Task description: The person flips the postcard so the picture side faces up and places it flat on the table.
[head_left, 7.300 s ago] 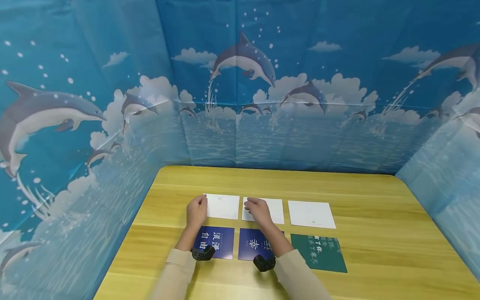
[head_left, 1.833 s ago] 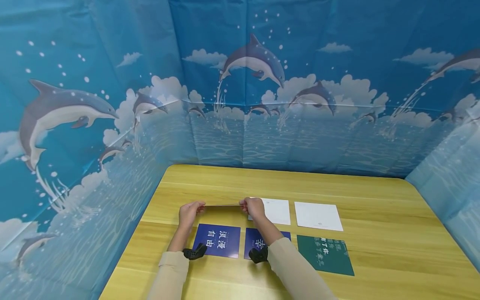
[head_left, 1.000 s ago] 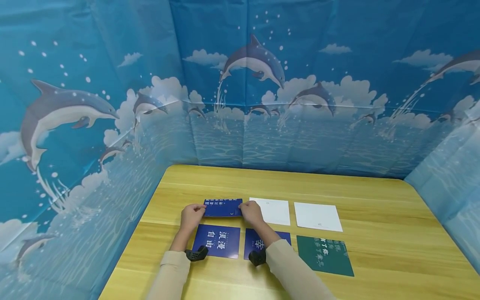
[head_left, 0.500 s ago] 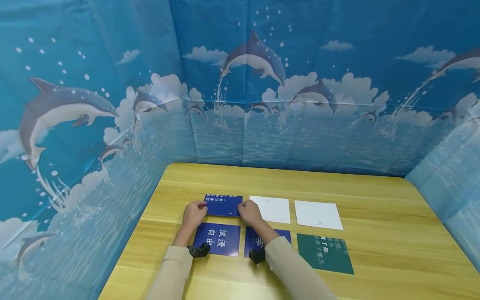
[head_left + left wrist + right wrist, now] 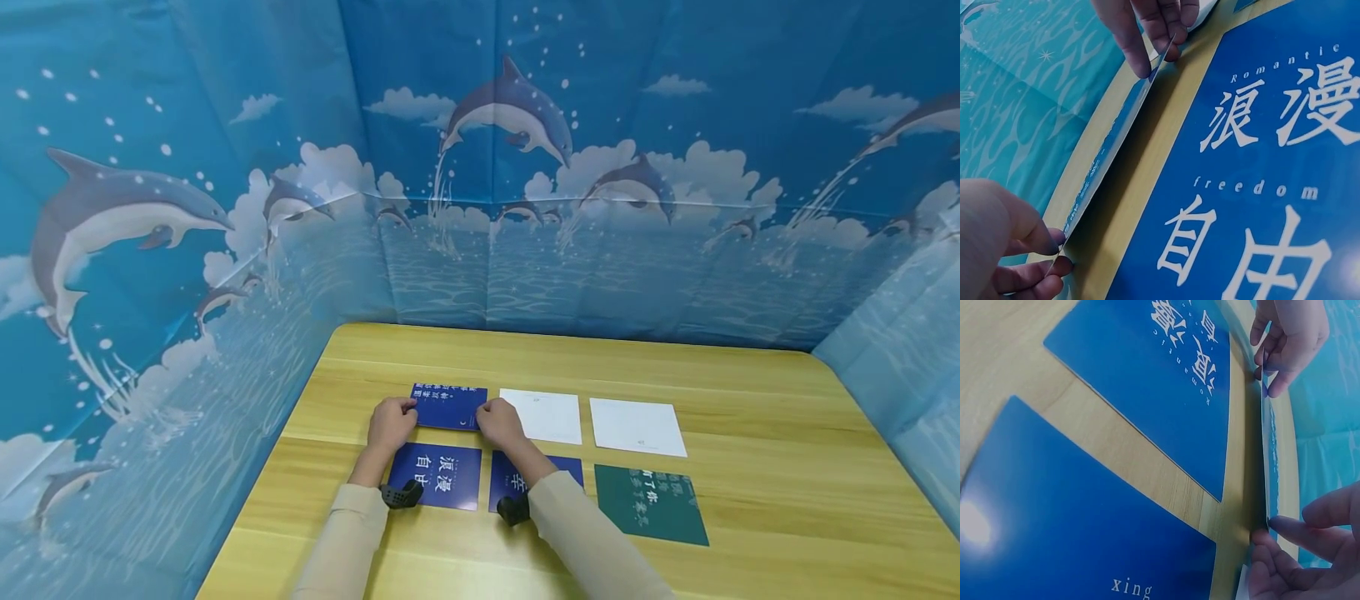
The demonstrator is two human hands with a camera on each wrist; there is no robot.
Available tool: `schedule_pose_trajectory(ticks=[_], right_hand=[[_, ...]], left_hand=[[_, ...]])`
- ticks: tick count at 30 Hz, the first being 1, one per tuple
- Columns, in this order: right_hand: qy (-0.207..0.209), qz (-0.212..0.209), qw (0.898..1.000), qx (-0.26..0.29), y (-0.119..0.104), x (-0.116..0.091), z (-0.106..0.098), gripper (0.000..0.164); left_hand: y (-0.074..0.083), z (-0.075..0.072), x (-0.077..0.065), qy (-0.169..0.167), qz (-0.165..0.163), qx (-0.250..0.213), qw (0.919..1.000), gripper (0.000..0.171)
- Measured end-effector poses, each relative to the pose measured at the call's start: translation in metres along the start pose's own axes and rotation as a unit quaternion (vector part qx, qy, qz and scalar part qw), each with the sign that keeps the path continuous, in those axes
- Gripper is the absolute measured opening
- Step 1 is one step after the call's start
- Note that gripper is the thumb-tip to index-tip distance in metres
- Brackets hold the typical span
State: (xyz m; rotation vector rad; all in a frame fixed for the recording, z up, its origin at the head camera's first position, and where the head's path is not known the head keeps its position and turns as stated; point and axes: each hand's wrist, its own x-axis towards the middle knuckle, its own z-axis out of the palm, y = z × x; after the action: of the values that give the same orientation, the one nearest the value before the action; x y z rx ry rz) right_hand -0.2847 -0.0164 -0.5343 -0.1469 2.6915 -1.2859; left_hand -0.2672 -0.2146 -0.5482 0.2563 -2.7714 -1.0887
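Observation:
A dark blue postcard (image 5: 450, 410) with white characters is at the left of the far row, printed side up. My left hand (image 5: 392, 423) pinches its left edge between thumb and fingers, and my right hand (image 5: 501, 423) pinches the right edge. In the left wrist view the card (image 5: 1113, 147) is seen nearly edge-on, its near edge raised over the wood with a shadow beneath. Just in front lies a blue "Romantic freedom" card (image 5: 442, 477). Under my right forearm, another blue card (image 5: 504, 479) is partly covered.
Two white-backed cards, a middle one (image 5: 546, 417) and a right one (image 5: 637, 427), continue the far row. A green card (image 5: 652, 504) lies nearer, at right. The wooden table (image 5: 780, 467) meets a blue dolphin curtain (image 5: 600, 275) at its far edge.
The far-left card lay white side up at first. Both hands lifted it on edge and turned it; its blue face now shows and it tilts lower toward the table.

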Motion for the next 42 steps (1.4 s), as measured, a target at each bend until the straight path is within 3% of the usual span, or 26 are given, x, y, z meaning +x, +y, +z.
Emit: schedule_pose_trajectory(ticks=[6, 18, 26, 33, 38, 42], right_hand=[[-0.004, -0.001, 1.0, -0.008, 0.0001, 0.0018, 0.0013, 0.041], [-0.01, -0.002, 1.0, -0.03, -0.002, 0.0031, 0.0021, 0.037], [-0.011, -0.001, 0.999, -0.046, -0.0052, 0.0023, 0.0018, 0.024], [-0.015, -0.005, 0.998, -0.066, -0.0059, 0.0025, 0.0037, 0.029], [-0.021, 0.002, 0.998, -0.067, -0.0051, 0.0022, 0.0045, 0.022], [-0.02, 0.002, 0.997, -0.068, -0.0058, 0.0013, 0.0035, 0.028]], left_hand=[[0.0025, 0.0014, 0.0012, 0.011, 0.006, 0.057, 0.9983, 0.028], [0.0057, 0.0065, 0.0033, 0.022, -0.008, 0.109, 0.9937, 0.025], [0.0049, 0.0064, 0.0068, 0.01, 0.003, 0.131, 0.9914, 0.027], [0.006, 0.0034, 0.008, -0.003, 0.003, 0.135, 0.9908, 0.026], [0.0053, 0.0035, 0.0075, -0.006, -0.002, 0.133, 0.9911, 0.026], [0.0044, 0.0047, 0.007, -0.004, -0.004, 0.134, 0.991, 0.027]])
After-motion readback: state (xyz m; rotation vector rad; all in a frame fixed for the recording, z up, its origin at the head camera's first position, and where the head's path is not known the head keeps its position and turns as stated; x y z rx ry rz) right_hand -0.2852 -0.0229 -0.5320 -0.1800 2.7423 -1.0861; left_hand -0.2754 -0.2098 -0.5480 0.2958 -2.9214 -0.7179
